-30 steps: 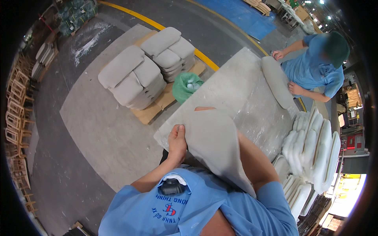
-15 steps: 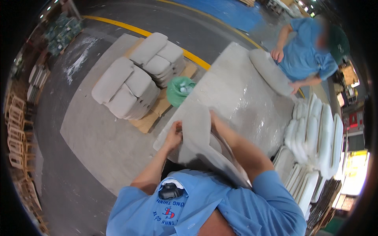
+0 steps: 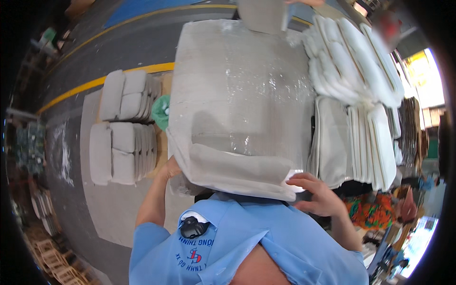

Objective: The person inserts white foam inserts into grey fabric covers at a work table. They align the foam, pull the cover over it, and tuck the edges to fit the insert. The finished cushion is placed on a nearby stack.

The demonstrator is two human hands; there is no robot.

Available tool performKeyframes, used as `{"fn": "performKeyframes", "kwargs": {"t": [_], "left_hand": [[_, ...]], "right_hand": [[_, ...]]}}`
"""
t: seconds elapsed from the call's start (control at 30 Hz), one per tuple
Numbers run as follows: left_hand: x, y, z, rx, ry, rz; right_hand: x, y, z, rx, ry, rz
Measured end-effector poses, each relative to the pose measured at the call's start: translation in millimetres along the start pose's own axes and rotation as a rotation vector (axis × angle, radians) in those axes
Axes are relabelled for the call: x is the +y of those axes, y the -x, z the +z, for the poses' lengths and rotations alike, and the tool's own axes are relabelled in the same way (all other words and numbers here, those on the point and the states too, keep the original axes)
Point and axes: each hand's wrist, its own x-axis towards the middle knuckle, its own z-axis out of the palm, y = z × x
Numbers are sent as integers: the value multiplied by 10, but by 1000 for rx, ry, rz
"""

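A light grey fabric cushion cover [image 3: 237, 166] lies along the near edge of the plastic-wrapped table [image 3: 199, 80], right in front of my body. It is partly folded, with a long raised flap facing me. At its left corner is my left hand [image 3: 174, 167], its fingers hidden behind the fabric, so its grip does not show. My right hand [image 3: 319, 194] is at the cover's right end, fingers spread apart with the fingertips close to the fabric edge.
Two stacks of grey cushions [image 3: 124, 153] stand to the left on cardboard, near a green bag [image 3: 162, 112]. White padding pieces [image 3: 339, 59] and upright grey covers [image 3: 330, 137] are piled right of the table. At the far edge, a co-worker's hand [image 3: 306, 2] is beside a grey piece [image 3: 262, 15].
The cover, held up and bent between my hands before, now lies flatter along the table's near edge. My right hand has come off its far side to the right end. My view has turned right.
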Motion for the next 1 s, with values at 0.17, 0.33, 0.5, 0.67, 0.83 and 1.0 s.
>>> {"fn": "performKeyframes", "kwargs": {"t": [0.17, 0.33, 0.5, 0.67, 0.83, 1.0], "left_hand": [[-88, -165, -113, -115, -55, 33], [227, -384, -52, -170, -273, -94], [286, -523, 36, -132, -147, -103], [48, -407, -315, -94, -36, -44], [89, -11, -1289, -172, -328, 74], [-93, 347, -2016, -247, -411, 431]], "right_hand": [[305, -101, 651, 482, -104, 45], [338, -285, 478, 791, 69, 115], [59, -326, 623, 1028, 135, 57], [-244, -489, 983, 1142, 48, 259], [-791, -453, 1720, 1090, 114, 126], [-914, -465, 2564, 1035, 10, 178]]}}
